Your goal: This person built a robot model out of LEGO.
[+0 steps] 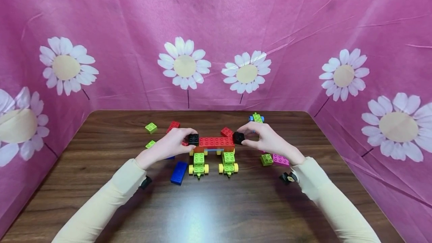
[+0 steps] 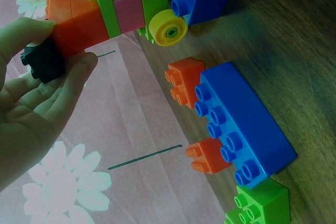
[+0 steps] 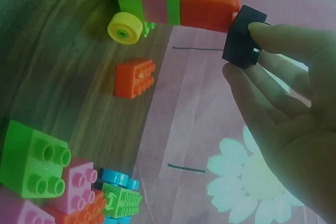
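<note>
The red row (image 1: pixel 216 142) stands mid-table above green carts (image 1: pixel 199 159). The left hand (image 1: pixel 168 143) pinches one black block (image 1: pixel 193 139) against its left end; the right hand (image 1: pixel 266 138) pinches another black block (image 1: pixel 238 138), tilted, at the right end. Squaring that tilted one, then pressing both inward evenly, should keep the row from tipping. Both wrist views show a pink block (image 2: pixel 128 6) beneath the row; the head view hides it.

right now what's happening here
A person's left hand holds one black block at the left end of a red row; their right hand holds another black block at the right end. The row tops wheeled green cars. Loose bricks lie on the table. Whether either block is attached, I can't tell.
</note>
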Demonstrator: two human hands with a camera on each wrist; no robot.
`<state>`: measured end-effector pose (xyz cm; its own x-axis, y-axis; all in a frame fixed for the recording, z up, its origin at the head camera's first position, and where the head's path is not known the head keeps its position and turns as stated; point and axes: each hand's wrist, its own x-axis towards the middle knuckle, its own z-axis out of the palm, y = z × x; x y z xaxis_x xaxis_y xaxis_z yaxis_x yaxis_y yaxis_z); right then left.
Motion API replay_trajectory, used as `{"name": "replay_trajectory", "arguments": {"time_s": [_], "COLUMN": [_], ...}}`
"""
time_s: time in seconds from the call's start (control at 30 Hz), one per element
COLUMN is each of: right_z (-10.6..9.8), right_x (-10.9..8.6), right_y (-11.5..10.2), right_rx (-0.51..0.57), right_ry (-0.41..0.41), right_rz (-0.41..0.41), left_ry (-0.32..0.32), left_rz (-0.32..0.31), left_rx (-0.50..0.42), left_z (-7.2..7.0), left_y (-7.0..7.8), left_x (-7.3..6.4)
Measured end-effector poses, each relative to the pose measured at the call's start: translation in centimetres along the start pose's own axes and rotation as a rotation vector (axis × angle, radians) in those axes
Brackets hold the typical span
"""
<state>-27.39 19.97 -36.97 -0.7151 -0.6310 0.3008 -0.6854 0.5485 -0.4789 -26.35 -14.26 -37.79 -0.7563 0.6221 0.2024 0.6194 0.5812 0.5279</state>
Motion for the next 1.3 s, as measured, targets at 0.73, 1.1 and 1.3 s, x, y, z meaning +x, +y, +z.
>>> {"name": "replay_trajectory", "arguments": {"time_s": [0.73,1.1,1.3], "right_z": [0.6,0.5,0.2], "right_x": [0.7,1.1,1.7], "right_y": [-0.8,-1.7,-2.1], "right_rx": [-0.067,-0.157,-0.215], "right_ry": [-0.051,-0.084,-0.100], "right_rz": [-0.102,-0.095,-0.147], "left_ry": [0.000,0.007,0.002], "left_rz": [0.006,0.006,0.000], "left_rx": [-0.010,0.003,0.008], "left_z": [0.1,0.2,0.1], "left_y": [-0.2,-0.2,-0.1], "left_x": [0.1,0.1,0.0]}}
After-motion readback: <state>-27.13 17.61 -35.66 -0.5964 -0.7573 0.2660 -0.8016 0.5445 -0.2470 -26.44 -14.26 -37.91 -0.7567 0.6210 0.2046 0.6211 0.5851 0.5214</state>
